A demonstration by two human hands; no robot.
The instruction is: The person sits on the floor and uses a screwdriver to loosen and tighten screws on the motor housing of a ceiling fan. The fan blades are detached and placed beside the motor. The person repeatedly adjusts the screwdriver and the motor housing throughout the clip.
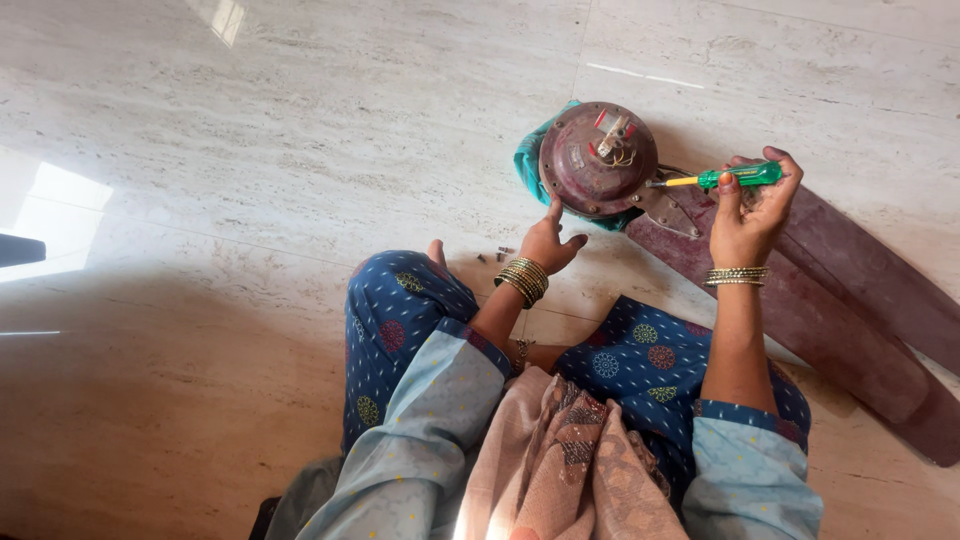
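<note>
Green screwdriver gripped by right fingers; left fingers, spread, touch motor.

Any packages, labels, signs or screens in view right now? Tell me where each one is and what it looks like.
None in view.
Nearest thing to a label: a small white and red tag or terminal piece on top of the rusty round fan motor; too small to tell which.
The screwdriver in the right hand has a plain green handle.

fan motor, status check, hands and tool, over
Left hand steadying fan motor rim. Right hand gripping green screwdriver, tip at blade bracket. Loose screws on floor, nothing blocking.
</note>
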